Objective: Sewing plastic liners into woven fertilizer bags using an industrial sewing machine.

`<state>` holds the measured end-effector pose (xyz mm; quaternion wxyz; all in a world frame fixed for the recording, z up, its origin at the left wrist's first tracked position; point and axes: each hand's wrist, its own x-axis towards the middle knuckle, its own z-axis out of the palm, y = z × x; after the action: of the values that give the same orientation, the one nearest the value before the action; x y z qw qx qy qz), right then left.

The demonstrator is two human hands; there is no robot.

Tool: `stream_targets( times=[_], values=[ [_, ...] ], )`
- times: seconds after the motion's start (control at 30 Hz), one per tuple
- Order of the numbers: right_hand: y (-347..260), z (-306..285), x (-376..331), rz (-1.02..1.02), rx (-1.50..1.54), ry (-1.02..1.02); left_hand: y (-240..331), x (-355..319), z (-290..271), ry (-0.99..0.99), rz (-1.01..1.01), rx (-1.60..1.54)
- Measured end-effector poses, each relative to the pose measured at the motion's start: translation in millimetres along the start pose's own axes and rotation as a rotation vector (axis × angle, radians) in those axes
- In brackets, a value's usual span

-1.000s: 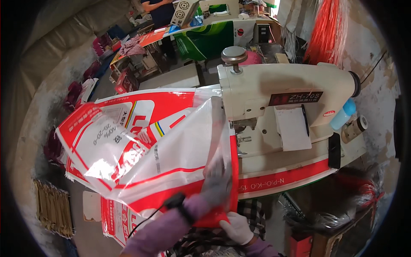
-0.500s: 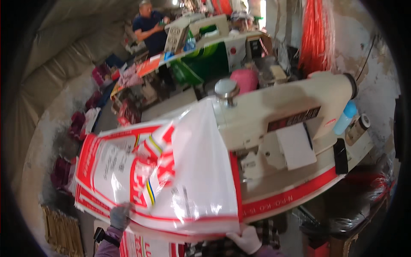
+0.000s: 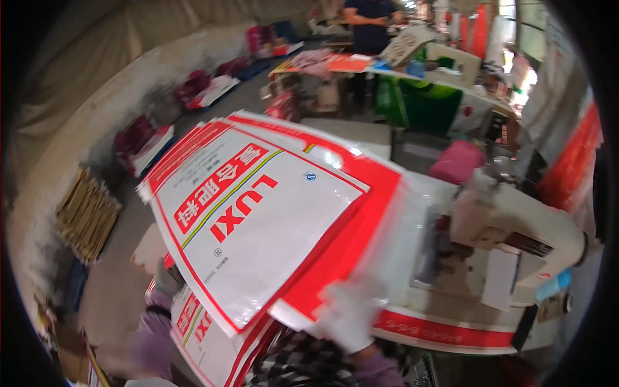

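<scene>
Sacks [image 3: 258, 219], white woven ones with red borders and red print, are lying fanned out in a flat stack that is filling the middle of the view, their near corners overhanging toward the person. A gloved right hand [image 3: 345, 316] is gripping the stack's lower right corner, its fingers pressing together on the red edge. Down at the lower left, a gloved left hand [image 3: 166, 282] is reaching up under the near left edge of the stack; it is mostly hidden beneath the sacks, so I cannot tell whether its fingers are spread or closed. More printed sacks [image 3: 200, 326] are showing just below the top ones, near the person's checked clothing.

Just beside the stack on the right, a cream sewing machine [image 3: 516, 232] is standing on a table [image 3: 445, 326] with a red-striped front edge, and the right side of the stack is touching or overlapping its base. A pink object [image 3: 456, 161] is sitting behind it. On the floor to the left, a bundle of tan strips [image 3: 87, 213] is lying well apart from the stack. Farther back, another person [image 3: 369, 26] in a dark top is standing at a cluttered bench.
</scene>
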<state>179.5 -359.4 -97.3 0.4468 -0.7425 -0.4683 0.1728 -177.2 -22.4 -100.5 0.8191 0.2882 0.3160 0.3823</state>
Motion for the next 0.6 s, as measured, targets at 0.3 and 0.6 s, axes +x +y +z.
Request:
stream_targets(
  times=[0.3, 0.6],
  values=[
    [-32.4, 87.6, 137.9, -0.283, -0.138, -0.230, -50.8, -282.3, -122.3, 0.928, 0.145, 0.579],
    [34.3, 284.8, 20.3, -0.574, -0.330, -0.210, -177.4, -491.0, -276.0, 1.171, -0.147, 0.583]
  ],
)
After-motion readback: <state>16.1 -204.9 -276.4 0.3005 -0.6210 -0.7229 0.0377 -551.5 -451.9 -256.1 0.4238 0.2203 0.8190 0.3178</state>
